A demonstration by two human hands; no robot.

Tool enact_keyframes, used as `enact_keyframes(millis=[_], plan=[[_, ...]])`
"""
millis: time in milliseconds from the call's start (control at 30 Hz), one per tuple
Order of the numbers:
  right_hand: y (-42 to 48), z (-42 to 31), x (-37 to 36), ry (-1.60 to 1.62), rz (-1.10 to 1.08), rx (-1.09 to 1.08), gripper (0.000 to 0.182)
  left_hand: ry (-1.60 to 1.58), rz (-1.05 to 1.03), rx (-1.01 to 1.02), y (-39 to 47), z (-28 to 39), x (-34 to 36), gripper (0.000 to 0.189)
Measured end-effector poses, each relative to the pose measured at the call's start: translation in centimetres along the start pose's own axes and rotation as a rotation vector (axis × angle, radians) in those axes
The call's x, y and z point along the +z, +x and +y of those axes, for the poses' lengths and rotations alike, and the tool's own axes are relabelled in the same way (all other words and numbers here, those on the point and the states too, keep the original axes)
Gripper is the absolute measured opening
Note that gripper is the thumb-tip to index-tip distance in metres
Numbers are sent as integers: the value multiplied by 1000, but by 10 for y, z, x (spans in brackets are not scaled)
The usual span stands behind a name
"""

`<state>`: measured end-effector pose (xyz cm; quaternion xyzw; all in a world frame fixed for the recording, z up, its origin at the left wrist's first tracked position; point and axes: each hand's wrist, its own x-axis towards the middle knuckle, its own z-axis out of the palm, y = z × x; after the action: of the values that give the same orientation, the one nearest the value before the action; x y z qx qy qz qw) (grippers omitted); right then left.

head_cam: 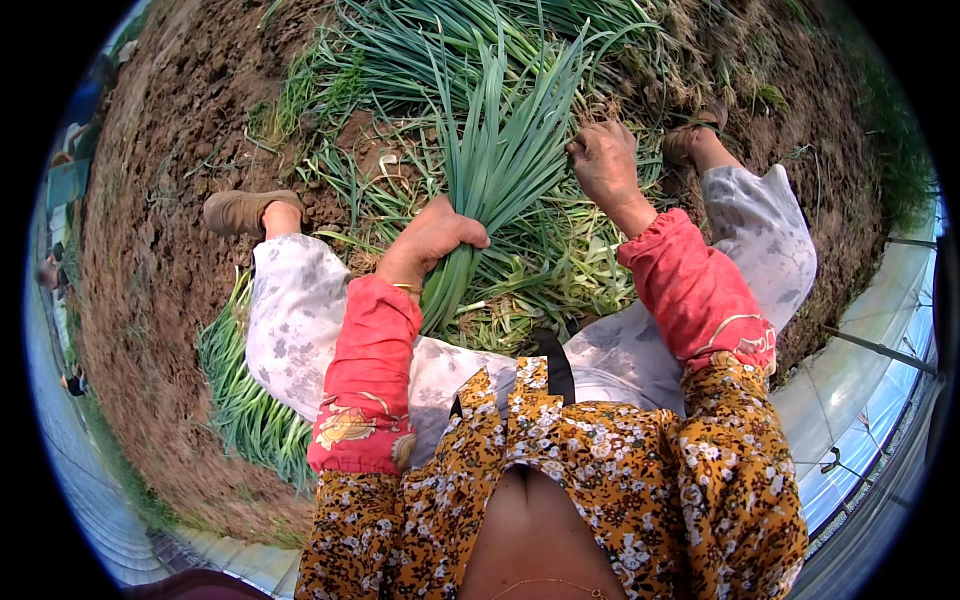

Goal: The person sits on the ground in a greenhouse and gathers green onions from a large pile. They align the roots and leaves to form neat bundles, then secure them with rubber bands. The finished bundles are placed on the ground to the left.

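Observation:
My left hand [439, 232] is wrapped around a bunch of long, flat-leaved allium greens [495, 157]. The leaves fan out away from me above the fist, and the lower ends hang below it, near my lap. To the right of the fanned leaves is my right hand [607, 165], its fingers curled in beside the leaf edges. Whether a leaf is pinched in those fingers is too small to tell. Under both hands, loose trimmed leaves and yellowed scraps [592, 262] cover the ground between my spread legs.
A large heap of the same greens [420, 52] lies ahead, with dry, rooty stalks [690, 52] to its right. Another pile [255, 397] rests beside my left leg. Brown tilled soil [165, 150] surrounds me. Plastic sheeting [847, 390] runs along the right; people appear at the far left.

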<state>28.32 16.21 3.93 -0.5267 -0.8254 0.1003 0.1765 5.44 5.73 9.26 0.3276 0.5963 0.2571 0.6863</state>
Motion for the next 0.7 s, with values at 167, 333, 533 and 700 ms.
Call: enact_keyframes(millis=[167,333,533,700], plan=[[40,47,-34,80,-18,399,15,53,36,38,9,-34,-11,37],[30,14,-20,308,11,-321,17,87,55,49,1,-23,-2,35],[19,4,-5,389,-29,-245,26,122,15,46,9,-32,-7,34],[17,2,-13,333,-103,-364,18,126,55,30,10,-32,-8,33]])
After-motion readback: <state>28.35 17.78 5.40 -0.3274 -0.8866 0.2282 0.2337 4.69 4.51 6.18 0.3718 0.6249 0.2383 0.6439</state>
